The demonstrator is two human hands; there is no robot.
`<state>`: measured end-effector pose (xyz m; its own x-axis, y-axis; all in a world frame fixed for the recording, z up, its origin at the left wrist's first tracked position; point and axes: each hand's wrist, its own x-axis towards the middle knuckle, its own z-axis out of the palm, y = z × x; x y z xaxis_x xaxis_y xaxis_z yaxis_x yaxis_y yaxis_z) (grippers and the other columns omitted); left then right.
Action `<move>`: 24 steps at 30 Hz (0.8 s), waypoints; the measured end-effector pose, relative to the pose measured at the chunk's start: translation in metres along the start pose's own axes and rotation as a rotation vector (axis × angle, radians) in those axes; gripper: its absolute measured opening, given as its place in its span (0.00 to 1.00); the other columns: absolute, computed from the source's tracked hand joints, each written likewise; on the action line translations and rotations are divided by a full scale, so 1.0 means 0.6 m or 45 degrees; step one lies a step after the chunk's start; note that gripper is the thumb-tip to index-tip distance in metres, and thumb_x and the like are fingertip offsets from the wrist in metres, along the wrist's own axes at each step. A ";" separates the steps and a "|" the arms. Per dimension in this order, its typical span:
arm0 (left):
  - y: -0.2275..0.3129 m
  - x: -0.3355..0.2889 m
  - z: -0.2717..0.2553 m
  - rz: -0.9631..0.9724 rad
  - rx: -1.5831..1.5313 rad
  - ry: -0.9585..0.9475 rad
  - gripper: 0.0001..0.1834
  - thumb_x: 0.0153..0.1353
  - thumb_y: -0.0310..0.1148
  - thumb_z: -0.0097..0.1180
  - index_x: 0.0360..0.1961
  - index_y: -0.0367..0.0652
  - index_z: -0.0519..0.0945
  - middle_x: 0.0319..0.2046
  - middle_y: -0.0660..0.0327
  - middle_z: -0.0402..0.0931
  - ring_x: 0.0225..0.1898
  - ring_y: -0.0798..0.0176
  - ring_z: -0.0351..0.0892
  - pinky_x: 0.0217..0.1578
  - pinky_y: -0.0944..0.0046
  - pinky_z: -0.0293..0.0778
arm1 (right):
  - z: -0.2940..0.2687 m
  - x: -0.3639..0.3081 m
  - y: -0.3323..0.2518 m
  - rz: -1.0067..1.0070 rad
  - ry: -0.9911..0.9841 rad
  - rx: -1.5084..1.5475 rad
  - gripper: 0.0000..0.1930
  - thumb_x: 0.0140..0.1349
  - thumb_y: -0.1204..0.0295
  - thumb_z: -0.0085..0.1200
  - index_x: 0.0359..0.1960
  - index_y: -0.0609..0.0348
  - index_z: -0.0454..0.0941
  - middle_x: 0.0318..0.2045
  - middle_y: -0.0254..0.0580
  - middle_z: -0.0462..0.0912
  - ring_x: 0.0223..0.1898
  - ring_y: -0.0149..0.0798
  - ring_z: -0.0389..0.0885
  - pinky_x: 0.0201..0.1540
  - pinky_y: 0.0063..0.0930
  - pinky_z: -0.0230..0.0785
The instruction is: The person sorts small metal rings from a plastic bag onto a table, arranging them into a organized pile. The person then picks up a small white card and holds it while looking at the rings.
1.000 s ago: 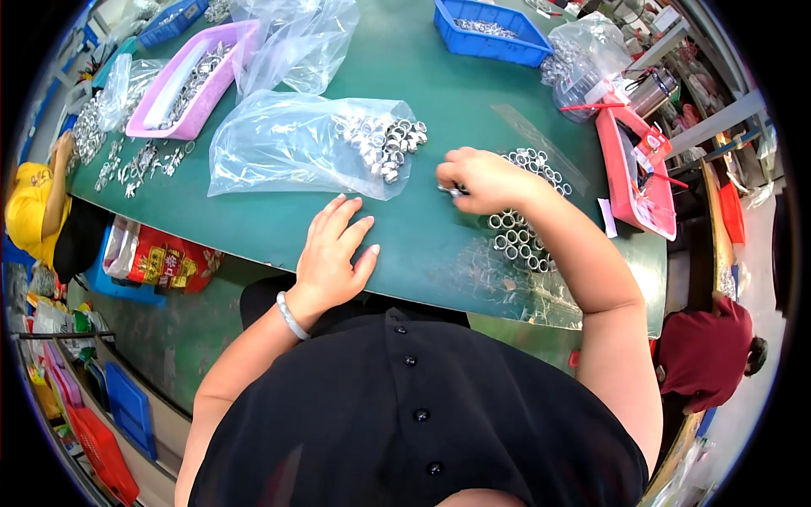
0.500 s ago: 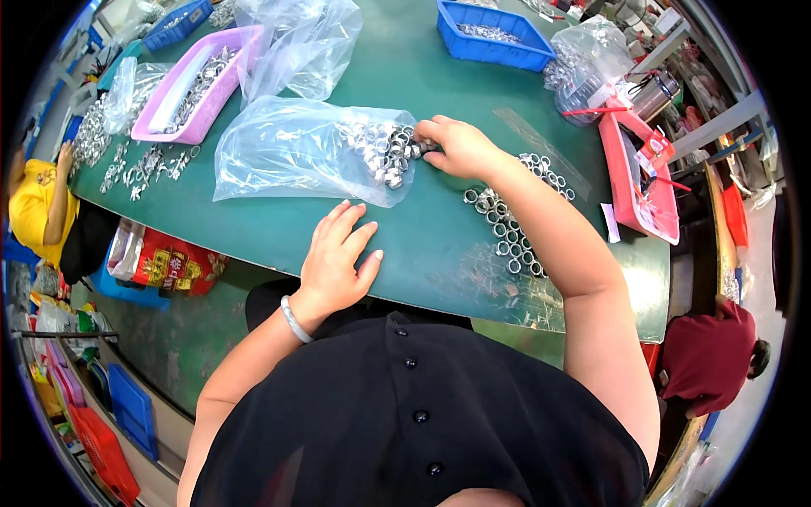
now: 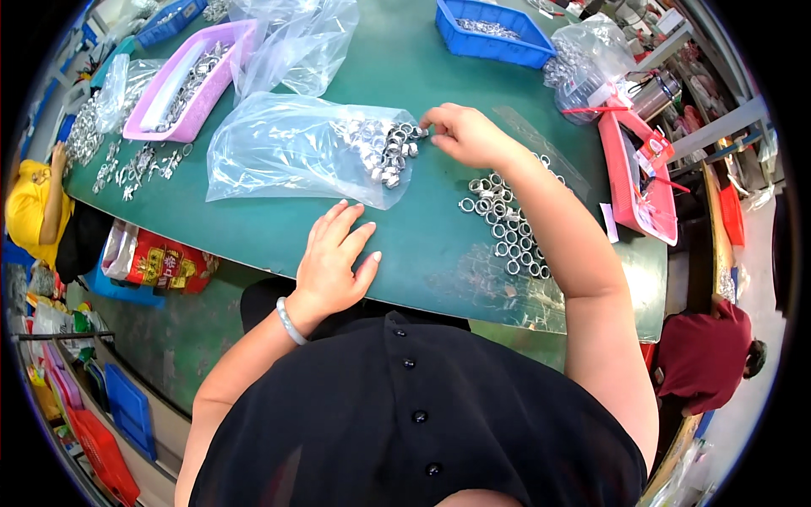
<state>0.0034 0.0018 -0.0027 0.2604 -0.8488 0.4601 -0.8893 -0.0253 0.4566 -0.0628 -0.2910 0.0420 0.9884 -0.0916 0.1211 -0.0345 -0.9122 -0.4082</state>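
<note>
A clear plastic bag [image 3: 270, 152] lies flat on the green table, with several silver metal rings [image 3: 390, 152] inside and at its right-hand mouth. Just right of that mouth is my right hand [image 3: 465, 135], thumb and forefinger apart, with nothing visible between them. My left hand [image 3: 334, 262] rests palm down by the table's near edge, fingers spread, below the bag and apart from it. More loose silver rings [image 3: 505, 228] lie grouped on the table under and beside my right forearm, which hides some of them.
A pink-purple basket [image 3: 207, 110] of metal parts stands far left, beside another clear bag [image 3: 312, 51]. At the back is a blue bin [image 3: 498, 46]; a pink basket [image 3: 625, 182] stands right. People in yellow [image 3: 35, 207] and dark red [image 3: 705, 355] are at either side.
My right hand has drawn slightly right and up, away from the rings at the bag's mouth, and its fingers have parted. My left hand stays flat on the table.
</note>
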 end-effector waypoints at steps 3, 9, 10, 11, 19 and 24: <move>0.001 0.002 0.000 -0.011 -0.006 -0.009 0.19 0.49 0.31 0.61 0.44 0.37 0.77 0.53 0.47 0.69 0.58 0.41 0.64 0.56 0.48 0.62 | 0.027 0.012 0.007 0.117 0.043 -0.119 0.15 0.52 0.73 0.57 0.43 0.53 0.75 0.36 0.43 0.75 0.39 0.46 0.76 0.42 0.37 0.69; -0.001 -0.001 -0.002 -0.035 -0.002 -0.010 0.20 0.49 0.30 0.61 0.44 0.37 0.77 0.53 0.48 0.69 0.59 0.41 0.64 0.57 0.49 0.62 | 0.027 0.015 -0.011 0.116 0.015 -0.170 0.12 0.52 0.71 0.57 0.40 0.52 0.75 0.35 0.43 0.75 0.39 0.47 0.76 0.42 0.38 0.69; -0.001 -0.001 -0.003 -0.030 -0.002 -0.012 0.20 0.49 0.30 0.61 0.44 0.37 0.77 0.53 0.48 0.69 0.59 0.41 0.64 0.57 0.49 0.62 | 0.022 0.013 -0.012 0.117 -0.019 -0.166 0.12 0.52 0.70 0.57 0.39 0.53 0.74 0.35 0.43 0.75 0.40 0.48 0.76 0.42 0.38 0.69; 0.000 0.000 -0.002 -0.026 -0.003 -0.012 0.20 0.49 0.30 0.61 0.44 0.37 0.77 0.53 0.48 0.69 0.59 0.41 0.64 0.57 0.49 0.62 | 0.016 0.009 -0.011 0.119 -0.052 -0.162 0.12 0.52 0.69 0.57 0.38 0.53 0.74 0.35 0.43 0.75 0.40 0.48 0.76 0.42 0.38 0.69; -0.002 -0.001 -0.001 -0.010 0.001 0.003 0.19 0.49 0.30 0.61 0.44 0.37 0.76 0.54 0.47 0.69 0.58 0.41 0.64 0.57 0.48 0.62 | -0.040 0.005 -0.025 0.110 -0.447 -0.297 0.15 0.48 0.65 0.61 0.36 0.56 0.76 0.32 0.45 0.77 0.38 0.48 0.77 0.41 0.40 0.69; -0.001 -0.001 -0.002 -0.014 -0.001 -0.005 0.20 0.49 0.30 0.61 0.45 0.37 0.76 0.53 0.47 0.69 0.58 0.41 0.64 0.57 0.48 0.62 | 0.006 0.019 -0.036 0.041 -0.135 0.003 0.23 0.48 0.65 0.63 0.46 0.56 0.73 0.36 0.46 0.77 0.41 0.46 0.77 0.43 0.38 0.70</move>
<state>0.0044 0.0030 -0.0020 0.2686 -0.8506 0.4521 -0.8862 -0.0342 0.4620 -0.0500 -0.2708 0.0488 0.9969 -0.0783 0.0114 -0.0666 -0.9086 -0.4124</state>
